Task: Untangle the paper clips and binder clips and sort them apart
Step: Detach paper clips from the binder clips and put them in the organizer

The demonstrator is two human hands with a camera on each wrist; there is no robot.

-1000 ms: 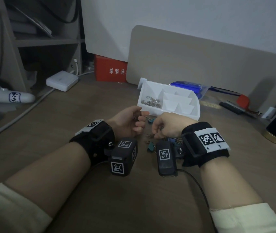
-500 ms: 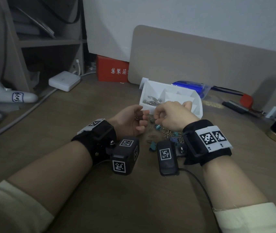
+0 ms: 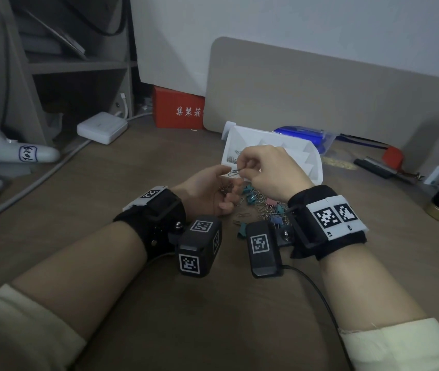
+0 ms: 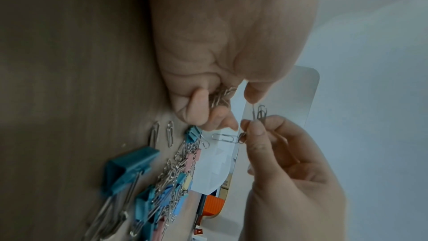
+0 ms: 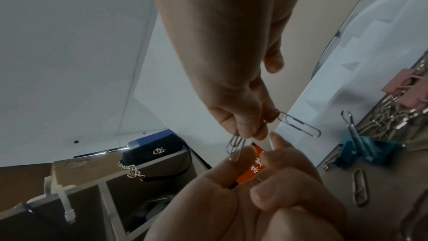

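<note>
A paper clip (image 3: 235, 172) is being pinched at one end by the fingers (image 3: 244, 159) of the right hand (image 3: 271, 170), above the counter (image 3: 239, 317) and just in front of the white divided tray (image 3: 312, 159). The left wrist view shows a second paper clip (image 4: 225, 137) dangling below those fingers, linked to the clips they are pinching. The left hand (image 3: 207, 191) is sitting just left of it, its thumb tip (image 4: 253, 92) touching the upper end of the held clip, while its lower fingers are curling round a small bunch of paper clips (image 4: 221, 96) against the palm. So both hands are clenching on clips: the right on the linked pair, the left on its bunch.

Below and to the right of the hands, a tangled heap of clips (image 3: 269, 210) is lying on the counter, silver wire clips mixed with teal, pink and blue binder clips. A large teal binder clip (image 4: 129, 169) is lying at the near edge of the heap, and two loose paper clips (image 4: 162, 133) are lying side by side just beside it. More paper clips (image 3: 233, 156) are resting in the left compartment of the tray.

Behind the tray a beige board (image 3: 320, 89) is leaning against the wall, with a red box (image 3: 178, 111) to its left
</note>
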